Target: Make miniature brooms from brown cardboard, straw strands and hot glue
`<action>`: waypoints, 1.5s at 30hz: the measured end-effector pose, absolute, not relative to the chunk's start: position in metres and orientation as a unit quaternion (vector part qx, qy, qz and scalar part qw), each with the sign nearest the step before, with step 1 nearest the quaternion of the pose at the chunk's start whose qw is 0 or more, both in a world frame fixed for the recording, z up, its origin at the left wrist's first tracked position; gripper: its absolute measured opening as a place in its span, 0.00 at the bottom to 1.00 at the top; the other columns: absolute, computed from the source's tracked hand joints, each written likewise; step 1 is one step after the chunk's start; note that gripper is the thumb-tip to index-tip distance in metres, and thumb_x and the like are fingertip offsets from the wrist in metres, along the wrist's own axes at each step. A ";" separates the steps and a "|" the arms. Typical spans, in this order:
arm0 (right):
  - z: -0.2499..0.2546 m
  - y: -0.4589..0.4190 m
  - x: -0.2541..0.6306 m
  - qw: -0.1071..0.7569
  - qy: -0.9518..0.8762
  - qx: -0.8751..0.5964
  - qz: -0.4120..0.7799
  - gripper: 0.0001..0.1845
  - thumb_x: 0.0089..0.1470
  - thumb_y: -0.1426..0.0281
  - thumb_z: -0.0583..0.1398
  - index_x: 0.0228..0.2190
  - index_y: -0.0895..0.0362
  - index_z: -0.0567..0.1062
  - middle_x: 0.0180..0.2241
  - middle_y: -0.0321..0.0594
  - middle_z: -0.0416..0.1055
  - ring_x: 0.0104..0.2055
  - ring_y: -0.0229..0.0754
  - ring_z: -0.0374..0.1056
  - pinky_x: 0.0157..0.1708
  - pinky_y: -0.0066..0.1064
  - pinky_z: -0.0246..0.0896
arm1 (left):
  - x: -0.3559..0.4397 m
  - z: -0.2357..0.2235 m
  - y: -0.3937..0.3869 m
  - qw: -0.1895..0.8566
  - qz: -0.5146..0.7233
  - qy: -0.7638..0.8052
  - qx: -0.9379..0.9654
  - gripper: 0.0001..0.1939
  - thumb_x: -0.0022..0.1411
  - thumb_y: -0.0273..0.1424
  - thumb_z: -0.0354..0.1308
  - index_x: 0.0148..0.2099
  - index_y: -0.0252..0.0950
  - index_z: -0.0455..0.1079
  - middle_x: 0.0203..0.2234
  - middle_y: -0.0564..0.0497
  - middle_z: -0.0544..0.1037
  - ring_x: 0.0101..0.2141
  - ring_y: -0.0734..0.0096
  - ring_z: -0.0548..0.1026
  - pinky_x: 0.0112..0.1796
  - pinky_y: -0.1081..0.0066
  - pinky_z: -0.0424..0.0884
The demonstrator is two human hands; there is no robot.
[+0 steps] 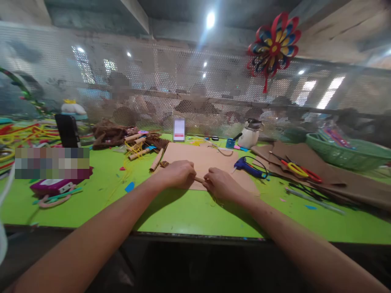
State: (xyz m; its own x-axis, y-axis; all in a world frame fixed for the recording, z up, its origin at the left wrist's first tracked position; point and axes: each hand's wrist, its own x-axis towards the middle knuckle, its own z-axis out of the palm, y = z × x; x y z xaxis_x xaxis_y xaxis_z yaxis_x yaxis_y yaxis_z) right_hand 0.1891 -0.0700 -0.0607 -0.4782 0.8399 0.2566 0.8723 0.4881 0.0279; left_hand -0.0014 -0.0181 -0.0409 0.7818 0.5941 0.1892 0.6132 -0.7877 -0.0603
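Note:
Over the near part of a light brown paper sheet [201,152], my two hands work close together. A thin brown paper roll [200,179] shows in the gap between them. My left hand [180,173] has its fingers curled round the roll's left end. At the other end, my right hand [219,182] pinches the roll with bent fingers. To the right of the sheet lies a blue glue gun [250,167]. Several finished-looking brown paper tubes [141,149] with yellow string lie to the left. The fingertips partly hide the roll.
Scissors [301,170] with red and yellow handles rest on dark brown paper [320,169] at right, near a green basket [342,154]. A white jug [249,136] and a phone [179,129] stand at the back. A purple power strip [61,183] lies left on the green table [183,211].

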 end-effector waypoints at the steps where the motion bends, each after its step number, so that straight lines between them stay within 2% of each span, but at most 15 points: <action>1: -0.061 -0.070 0.190 0.113 -0.856 -0.499 -0.069 0.11 0.57 0.67 0.54 0.30 0.59 0.74 0.31 0.41 0.68 0.31 0.37 0.62 0.28 0.28 0.49 | -0.002 -0.041 -0.017 0.056 -0.083 -0.317 -0.943 0.12 0.56 0.27 0.48 0.29 0.36 0.73 0.27 0.48 0.74 0.28 0.70 0.70 0.27 0.73 0.58; 5: -0.060 -0.070 0.192 0.118 -0.861 -0.492 -0.057 0.11 0.57 0.69 0.53 0.31 0.60 0.74 0.31 0.41 0.68 0.29 0.36 0.61 0.27 0.27 0.48 | -0.003 -0.041 -0.015 0.051 -0.078 -0.310 -0.946 0.11 0.55 0.26 0.49 0.28 0.35 0.73 0.26 0.48 0.73 0.27 0.72 0.69 0.26 0.74 0.58; 15: -0.072 -0.064 0.179 0.066 -0.866 -0.476 -0.137 0.11 0.57 0.72 0.53 0.31 0.61 0.75 0.28 0.44 0.68 0.31 0.41 0.63 0.28 0.30 0.51 | -0.004 -0.048 -0.011 0.083 -0.076 -0.315 -0.942 0.10 0.51 0.23 0.50 0.26 0.36 0.72 0.23 0.49 0.72 0.25 0.71 0.68 0.26 0.72 0.58; 21: -0.069 -0.066 0.179 0.103 -0.861 -0.476 -0.148 0.14 0.59 0.70 0.51 0.32 0.61 0.75 0.30 0.44 0.69 0.32 0.41 0.64 0.30 0.30 0.54 | -0.007 -0.044 -0.011 0.073 -0.080 -0.300 -0.948 0.09 0.51 0.22 0.51 0.26 0.36 0.72 0.24 0.49 0.72 0.26 0.71 0.68 0.27 0.73 0.59; 25: -0.067 -0.065 0.178 0.110 -0.859 -0.479 -0.143 0.12 0.58 0.68 0.53 0.31 0.61 0.75 0.31 0.43 0.69 0.34 0.41 0.65 0.31 0.29 0.55 | -0.008 -0.046 -0.011 0.076 -0.088 -0.294 -0.949 0.09 0.53 0.24 0.50 0.26 0.36 0.71 0.24 0.49 0.72 0.27 0.71 0.68 0.28 0.73 0.59; 45: -0.070 -0.061 0.172 0.105 -0.860 -0.478 -0.142 0.13 0.57 0.71 0.52 0.30 0.62 0.75 0.30 0.45 0.70 0.34 0.43 0.66 0.32 0.31 0.57 | -0.008 -0.049 -0.011 0.077 -0.103 -0.287 -0.949 0.11 0.54 0.23 0.48 0.25 0.35 0.70 0.25 0.49 0.72 0.29 0.71 0.68 0.30 0.73 0.60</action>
